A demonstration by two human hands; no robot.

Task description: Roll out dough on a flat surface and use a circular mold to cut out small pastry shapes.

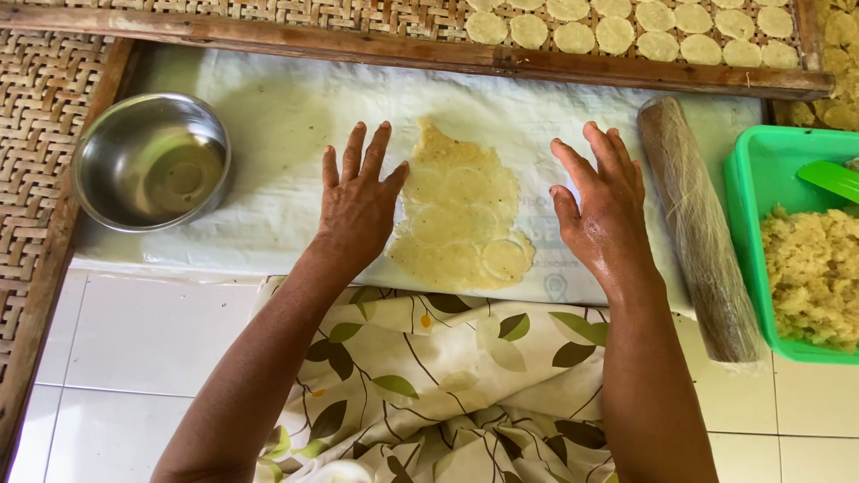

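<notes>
White plastic sheet (286, 134) covers the tiled floor (125, 358). One flattened dough sheet (461, 215) lies on it between two hands: left hand (358, 206) touching its edge, right hand (599, 210) just beside, both open flat, holding nothing. One steel bowl (150, 161) sits left of the dough, one rolling pin (698, 228) right.
</notes>
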